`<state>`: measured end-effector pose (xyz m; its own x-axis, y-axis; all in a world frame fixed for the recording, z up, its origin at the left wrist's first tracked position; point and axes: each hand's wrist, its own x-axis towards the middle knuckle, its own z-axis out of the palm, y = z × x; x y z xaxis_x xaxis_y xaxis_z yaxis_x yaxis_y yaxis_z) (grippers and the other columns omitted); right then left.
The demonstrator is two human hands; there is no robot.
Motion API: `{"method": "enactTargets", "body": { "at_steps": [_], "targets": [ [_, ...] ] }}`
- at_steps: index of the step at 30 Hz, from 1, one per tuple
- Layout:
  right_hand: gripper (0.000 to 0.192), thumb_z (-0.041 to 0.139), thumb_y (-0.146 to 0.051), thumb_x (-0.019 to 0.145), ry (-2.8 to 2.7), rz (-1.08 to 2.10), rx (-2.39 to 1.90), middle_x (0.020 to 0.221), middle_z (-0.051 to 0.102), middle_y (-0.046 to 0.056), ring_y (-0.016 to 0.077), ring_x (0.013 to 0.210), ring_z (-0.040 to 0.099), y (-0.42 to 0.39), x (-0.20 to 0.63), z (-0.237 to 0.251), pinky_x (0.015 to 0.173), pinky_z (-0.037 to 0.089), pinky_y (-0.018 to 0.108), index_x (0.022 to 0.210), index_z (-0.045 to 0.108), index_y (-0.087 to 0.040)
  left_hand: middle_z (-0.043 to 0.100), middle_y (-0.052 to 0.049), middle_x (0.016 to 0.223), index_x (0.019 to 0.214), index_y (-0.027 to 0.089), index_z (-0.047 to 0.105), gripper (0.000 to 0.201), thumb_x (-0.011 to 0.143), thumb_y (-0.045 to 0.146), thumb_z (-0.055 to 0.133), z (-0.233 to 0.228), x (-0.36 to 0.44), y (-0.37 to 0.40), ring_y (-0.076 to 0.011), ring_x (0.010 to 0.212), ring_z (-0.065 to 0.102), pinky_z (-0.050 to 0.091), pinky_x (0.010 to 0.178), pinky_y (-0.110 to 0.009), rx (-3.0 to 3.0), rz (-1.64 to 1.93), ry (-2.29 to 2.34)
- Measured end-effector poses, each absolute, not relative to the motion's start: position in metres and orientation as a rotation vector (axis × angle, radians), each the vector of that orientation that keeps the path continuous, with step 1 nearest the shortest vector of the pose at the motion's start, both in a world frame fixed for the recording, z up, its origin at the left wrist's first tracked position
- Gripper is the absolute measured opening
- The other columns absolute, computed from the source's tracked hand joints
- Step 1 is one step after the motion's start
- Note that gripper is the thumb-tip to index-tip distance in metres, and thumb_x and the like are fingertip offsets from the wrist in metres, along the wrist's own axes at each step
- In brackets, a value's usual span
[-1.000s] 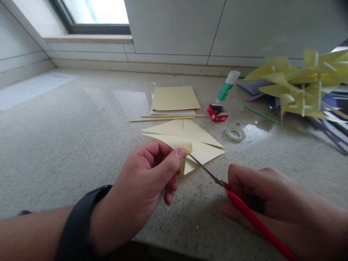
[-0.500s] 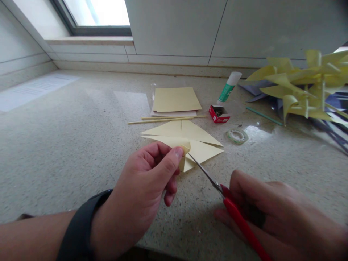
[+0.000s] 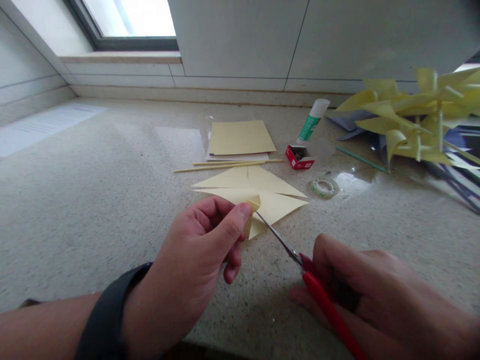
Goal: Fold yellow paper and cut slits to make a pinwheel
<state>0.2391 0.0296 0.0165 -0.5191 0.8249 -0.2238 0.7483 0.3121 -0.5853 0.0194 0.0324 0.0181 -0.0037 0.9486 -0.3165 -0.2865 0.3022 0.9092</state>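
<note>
1. My left hand (image 3: 202, 250) is closed in a pinch on the near corner of the cut yellow paper (image 3: 258, 192), thumb on top and a black band on the wrist.
2. My right hand (image 3: 375, 295) is clenched around the red handles of the scissors (image 3: 300, 262).
3. The scissors' long axis runs from my right hand up and leftward, and the blade tips point at the pinched corner, touching the paper there.
4. The paper lies mostly flat on the bench (image 3: 93, 200), its triangular flaps fanning away from my left hand.
5. Beyond the paper lie two thin wooden sticks (image 3: 225, 165), then a stack of yellow sheets (image 3: 242, 137).
6. Right of the paper sit a tape roll (image 3: 324, 187), a small red box (image 3: 299, 156) and a glue stick (image 3: 313, 121).
7. Further right are folded yellow pinwheels (image 3: 412, 115).
8. The bench is speckled stone under a tiled wall and a window.
</note>
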Motion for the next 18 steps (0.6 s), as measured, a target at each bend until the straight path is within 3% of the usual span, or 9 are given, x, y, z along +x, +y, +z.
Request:
{"method": "enactTargets", "body": {
  "at_steps": [18],
  "targets": [
    [0.028, 0.062, -0.046, 0.091, -2.412, 0.94, -1.394, 0.05, 0.058, -0.002, 0.0111, 0.036, 0.047, 0.0295, 0.2317, 0.0117, 0.033, 0.026, 0.02, 0.077, 0.05, -0.024, 0.048, 0.008, 0.054, 0.07, 0.017, 0.055, 0.032, 0.084, 0.036, 0.077, 0.0206, 0.0199, 0.0346, -0.0016, 0.04, 0.036, 0.026, 0.036, -0.012, 0.686, 1.135, 1.108]
  ]
}}
